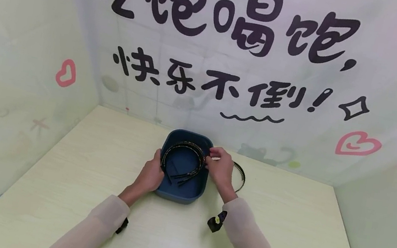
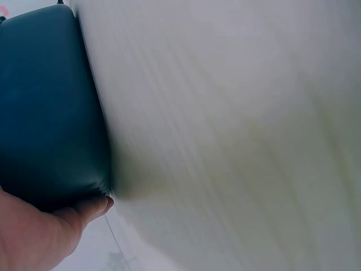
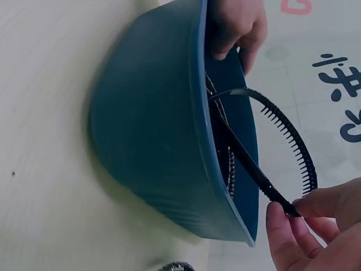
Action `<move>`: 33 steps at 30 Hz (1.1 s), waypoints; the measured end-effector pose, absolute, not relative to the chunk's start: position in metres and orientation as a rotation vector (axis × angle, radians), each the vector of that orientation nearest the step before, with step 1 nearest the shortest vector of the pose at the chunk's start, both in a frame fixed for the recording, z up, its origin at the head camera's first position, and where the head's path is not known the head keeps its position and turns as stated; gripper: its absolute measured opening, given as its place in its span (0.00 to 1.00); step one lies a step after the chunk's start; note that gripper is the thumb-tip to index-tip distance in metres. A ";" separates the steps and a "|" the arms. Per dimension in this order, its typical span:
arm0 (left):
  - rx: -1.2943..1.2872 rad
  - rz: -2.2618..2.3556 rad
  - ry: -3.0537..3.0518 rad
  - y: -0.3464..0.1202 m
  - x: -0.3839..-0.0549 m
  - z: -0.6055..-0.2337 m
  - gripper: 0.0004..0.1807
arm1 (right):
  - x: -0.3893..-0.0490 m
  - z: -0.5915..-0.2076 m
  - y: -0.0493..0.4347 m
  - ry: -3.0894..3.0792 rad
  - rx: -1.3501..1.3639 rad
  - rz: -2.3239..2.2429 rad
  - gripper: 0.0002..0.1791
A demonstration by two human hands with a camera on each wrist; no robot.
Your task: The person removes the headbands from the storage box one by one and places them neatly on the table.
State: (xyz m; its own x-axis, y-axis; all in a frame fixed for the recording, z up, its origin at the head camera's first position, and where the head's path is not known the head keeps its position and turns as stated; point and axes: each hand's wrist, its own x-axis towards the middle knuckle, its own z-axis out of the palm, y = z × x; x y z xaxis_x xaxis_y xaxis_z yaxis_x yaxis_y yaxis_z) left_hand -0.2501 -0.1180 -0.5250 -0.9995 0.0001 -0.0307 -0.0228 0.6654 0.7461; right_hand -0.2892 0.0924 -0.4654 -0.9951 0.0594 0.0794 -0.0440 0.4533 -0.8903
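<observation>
A dark blue bin stands on the table, with several black toothed headbands nested inside it. My left hand grips the bin's left side, fingers over the rim; its thumb presses a corner in the left wrist view. At the bin's right rim my right hand pinches a black headband between thumb and fingertips. In the right wrist view this headband arches out past the rim, its other part down in the bin. Another headband lies on the table just right of my right hand.
The pale wooden table meets a printed fabric backdrop close behind the bin. Fabric walls stand at the left and right sides. A dark strap piece with a yellow-white spot hangs at the right sleeve cuff.
</observation>
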 end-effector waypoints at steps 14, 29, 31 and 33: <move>-0.027 1.287 2.827 -0.118 -0.251 -0.523 0.40 | -0.296 -0.454 0.138 -2.613 -0.153 1.711 0.15; -0.022 1.278 2.833 -0.118 -0.251 -0.526 0.40 | -0.303 -0.463 0.203 -2.567 -0.358 1.697 0.15; -0.024 1.270 2.836 -0.118 -0.250 -0.526 0.40 | -0.303 -0.465 0.210 -2.563 -0.385 1.685 0.15; -0.023 1.269 2.833 -0.118 -0.250 -0.526 0.40 | -0.302 -0.468 0.217 -2.556 -0.408 1.680 0.15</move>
State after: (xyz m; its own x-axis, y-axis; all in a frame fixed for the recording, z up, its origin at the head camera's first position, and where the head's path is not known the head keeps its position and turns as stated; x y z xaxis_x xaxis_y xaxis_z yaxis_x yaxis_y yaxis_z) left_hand -0.2500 -0.1175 -0.5258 -0.9992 0.0014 -0.0400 -0.0289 0.6659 0.7455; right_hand -0.3023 0.2166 -0.4677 -0.9635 0.2495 -0.0972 0.1882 0.3727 -0.9087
